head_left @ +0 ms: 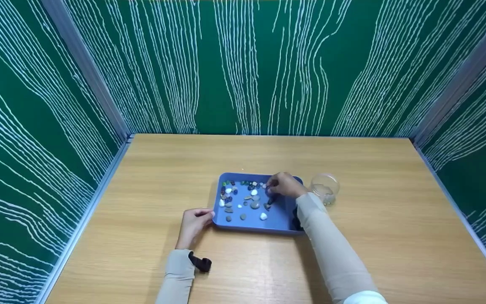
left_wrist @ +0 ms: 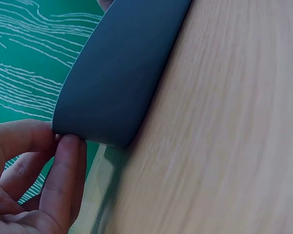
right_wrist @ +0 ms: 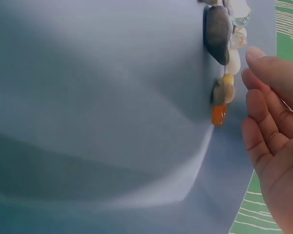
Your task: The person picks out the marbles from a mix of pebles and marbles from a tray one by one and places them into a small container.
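A blue tray (head_left: 243,226) lies on the table with small stones and beads in it. My left hand (head_left: 195,221) pinches the tray's near left corner; in the left wrist view thumb and fingers (left_wrist: 67,161) grip the rim there. Over the right half of the tray is my right hand (head_left: 285,185), its fingers pointing down and left. The right wrist view shows that hand (right_wrist: 278,117) with loosely bent fingers and nothing visible between them. Close to its fingertips are a dark stone (right_wrist: 217,34), an orange piece (right_wrist: 218,115) and a few pale stones.
A clear round container (head_left: 325,185) stands on the wooden table (head_left: 373,236) just right of the tray, near the right forearm. White stones (head_left: 263,216), grey pebbles and dark beads (head_left: 250,185) are spread over the tray's left and middle. Green panels with white lines enclose the table.
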Motion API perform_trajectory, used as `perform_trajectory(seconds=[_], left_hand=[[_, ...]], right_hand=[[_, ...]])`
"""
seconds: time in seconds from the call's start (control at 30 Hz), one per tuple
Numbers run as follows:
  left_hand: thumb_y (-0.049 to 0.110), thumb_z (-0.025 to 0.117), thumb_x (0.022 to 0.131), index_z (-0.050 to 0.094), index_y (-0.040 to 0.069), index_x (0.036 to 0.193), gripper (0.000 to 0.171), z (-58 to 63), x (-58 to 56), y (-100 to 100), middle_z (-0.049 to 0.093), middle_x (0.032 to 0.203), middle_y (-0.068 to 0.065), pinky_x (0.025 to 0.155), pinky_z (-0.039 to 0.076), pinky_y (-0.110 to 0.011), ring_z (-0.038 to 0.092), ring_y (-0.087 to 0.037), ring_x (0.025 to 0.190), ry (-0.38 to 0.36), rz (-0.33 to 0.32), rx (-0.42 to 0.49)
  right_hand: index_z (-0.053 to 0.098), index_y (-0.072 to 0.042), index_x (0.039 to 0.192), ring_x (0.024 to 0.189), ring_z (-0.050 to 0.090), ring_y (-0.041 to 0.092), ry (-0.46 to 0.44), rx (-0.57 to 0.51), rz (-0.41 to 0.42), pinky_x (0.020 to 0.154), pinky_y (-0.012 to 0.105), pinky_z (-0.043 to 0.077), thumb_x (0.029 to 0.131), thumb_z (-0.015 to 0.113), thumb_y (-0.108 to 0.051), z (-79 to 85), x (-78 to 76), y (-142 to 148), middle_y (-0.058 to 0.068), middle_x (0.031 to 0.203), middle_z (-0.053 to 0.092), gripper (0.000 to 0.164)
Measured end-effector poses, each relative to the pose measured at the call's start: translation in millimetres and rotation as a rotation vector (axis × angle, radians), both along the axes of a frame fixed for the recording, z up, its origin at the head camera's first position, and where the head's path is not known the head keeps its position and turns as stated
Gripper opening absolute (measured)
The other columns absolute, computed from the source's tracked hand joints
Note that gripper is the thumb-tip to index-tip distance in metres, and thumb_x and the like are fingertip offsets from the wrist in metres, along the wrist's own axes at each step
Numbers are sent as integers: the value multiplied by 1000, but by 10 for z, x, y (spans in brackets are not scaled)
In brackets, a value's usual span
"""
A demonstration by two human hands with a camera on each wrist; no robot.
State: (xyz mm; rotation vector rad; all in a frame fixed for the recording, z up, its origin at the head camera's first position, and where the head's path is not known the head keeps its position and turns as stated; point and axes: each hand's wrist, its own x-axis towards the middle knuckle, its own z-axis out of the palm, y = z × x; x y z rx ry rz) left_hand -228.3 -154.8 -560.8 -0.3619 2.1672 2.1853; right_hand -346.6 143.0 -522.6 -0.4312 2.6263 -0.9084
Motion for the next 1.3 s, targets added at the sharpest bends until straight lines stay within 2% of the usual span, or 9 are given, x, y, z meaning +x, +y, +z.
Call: perform_trajectory(seconds=[0.27,0.77,1.13,1.3], left_hand=[[-3,69,81,66,-16,102,25,-20,-13,8,69,83,-7,71,59,-22,64,-9,73,-16,16,12],[-4,69,81,66,-16,102,24,-27,-11,8,68,84,-6,73,59,-23,64,-10,74,-31,21,39],[0,69,83,65,-17,104,27,-2,17,-7,69,87,-4,71,57,-19,62,-6,74,-7,1,-1],[-1,69,82,66,-16,102,25,-14,3,1,68,86,-5,72,58,-21,63,-8,75,-18,10,1]], right_hand=[[73,-5,101,81,60,17,38,-18,-5,77,31,54,88,68,-8,34,19,120,8,96,70,14],[72,-8,102,86,61,20,-2,-54,-47,81,35,55,90,65,-9,186,82,235,7,97,69,14],[71,-4,105,86,62,20,43,-57,-24,80,35,56,90,65,-8,241,89,387,10,100,70,17],[70,-6,109,90,63,22,10,-49,-67,84,37,57,91,64,-10,259,114,467,9,102,69,19]])
